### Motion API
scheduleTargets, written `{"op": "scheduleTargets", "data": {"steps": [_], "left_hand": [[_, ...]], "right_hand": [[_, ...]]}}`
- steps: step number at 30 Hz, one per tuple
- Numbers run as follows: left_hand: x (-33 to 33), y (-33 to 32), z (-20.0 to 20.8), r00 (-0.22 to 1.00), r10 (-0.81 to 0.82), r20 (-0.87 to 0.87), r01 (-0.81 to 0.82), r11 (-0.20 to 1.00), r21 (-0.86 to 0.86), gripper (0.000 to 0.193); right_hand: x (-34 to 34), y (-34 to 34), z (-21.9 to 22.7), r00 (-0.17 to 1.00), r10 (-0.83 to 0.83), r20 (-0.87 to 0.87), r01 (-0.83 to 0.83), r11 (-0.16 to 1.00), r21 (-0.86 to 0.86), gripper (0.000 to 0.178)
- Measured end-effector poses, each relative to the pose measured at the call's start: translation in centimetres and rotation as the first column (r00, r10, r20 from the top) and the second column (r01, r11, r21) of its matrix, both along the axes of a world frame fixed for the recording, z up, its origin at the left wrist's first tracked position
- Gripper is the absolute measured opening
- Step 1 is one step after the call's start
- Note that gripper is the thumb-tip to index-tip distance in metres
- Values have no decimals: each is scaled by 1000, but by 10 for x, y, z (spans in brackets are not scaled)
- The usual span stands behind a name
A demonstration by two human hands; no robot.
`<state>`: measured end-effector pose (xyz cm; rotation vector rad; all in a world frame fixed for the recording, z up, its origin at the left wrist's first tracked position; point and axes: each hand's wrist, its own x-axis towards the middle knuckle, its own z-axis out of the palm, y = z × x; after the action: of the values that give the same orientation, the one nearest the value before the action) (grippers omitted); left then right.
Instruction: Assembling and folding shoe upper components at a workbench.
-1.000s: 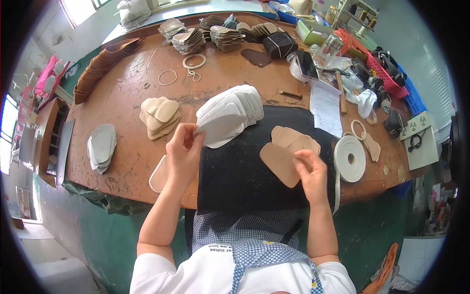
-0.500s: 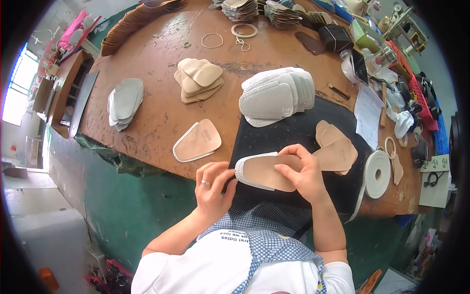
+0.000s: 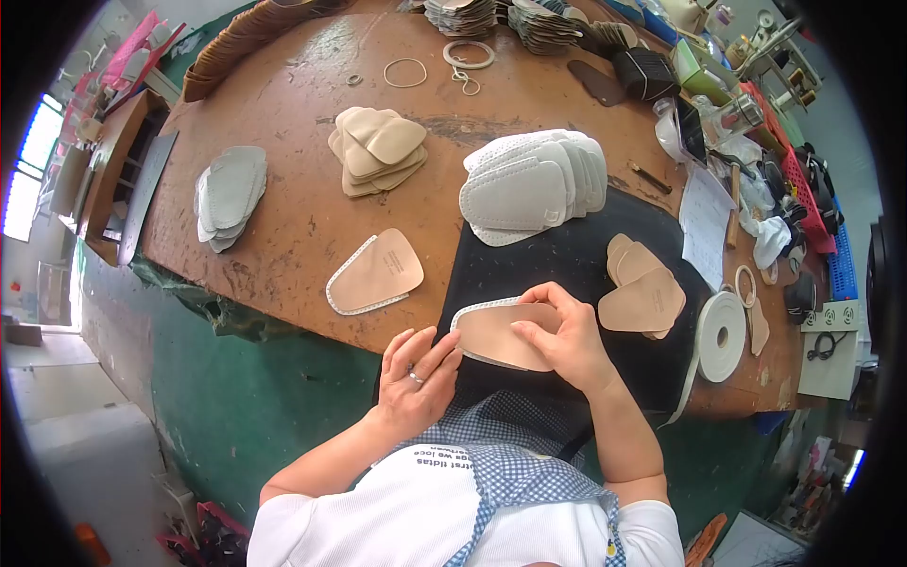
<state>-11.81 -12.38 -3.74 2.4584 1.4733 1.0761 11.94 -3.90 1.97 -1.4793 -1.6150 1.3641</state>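
Observation:
A beige leather insole piece (image 3: 499,337) with a white stitched rim along its rounded end is in my right hand (image 3: 570,345). The thumb lies on top of it and the fingers curl over the far edge. My left hand (image 3: 419,376), wearing a ring, is at the rounded left end. Its fingers are apart, with the fingertips touching the rim. A similar white-rimmed piece (image 3: 380,272) lies flat on the table beyond my left hand. To the right, several plain beige pieces (image 3: 642,300) overlap on a black mat (image 3: 567,269).
White perforated pieces (image 3: 520,194) are piled at the mat's far edge. Beige pads (image 3: 376,151) and grey-white pieces (image 3: 231,198) form stacks farther left. A roll of white tape (image 3: 720,352) lies at the right, near paper sheets (image 3: 704,222) and clutter along the table's edge.
My right hand has shifted slightly left and tilted the insole piece. My left hand's fingers have straightened and moved along the rounded end. The whole view has shifted a little.

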Motion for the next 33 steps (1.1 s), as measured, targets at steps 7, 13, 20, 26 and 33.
{"op": "scheduleTargets", "data": {"steps": [7, 13, 20, 26, 33], "left_hand": [[-7, 5, 15, 988, -87, -125, 77, 994, -77, 33], [11, 15, 23, 991, -24, -131, 23, 1000, -14, 27], [51, 39, 32, 895, -410, -177, 290, 836, -466, 123], [41, 60, 44, 850, -525, -49, 446, 766, -462, 126], [8, 59, 37, 705, 272, 655, 278, 744, -607, 33]], "right_hand": [[16, -15, -3, 994, -98, -40, 98, 995, -6, 31], [22, -17, -12, 988, -149, 46, 142, 982, 126, 31], [18, -17, -13, 959, -137, 250, 62, 957, 285, 32], [16, -26, -20, 960, -210, 186, 107, 887, 450, 28], [13, -32, -2, 989, -128, 76, 40, 722, 690, 32]]}}
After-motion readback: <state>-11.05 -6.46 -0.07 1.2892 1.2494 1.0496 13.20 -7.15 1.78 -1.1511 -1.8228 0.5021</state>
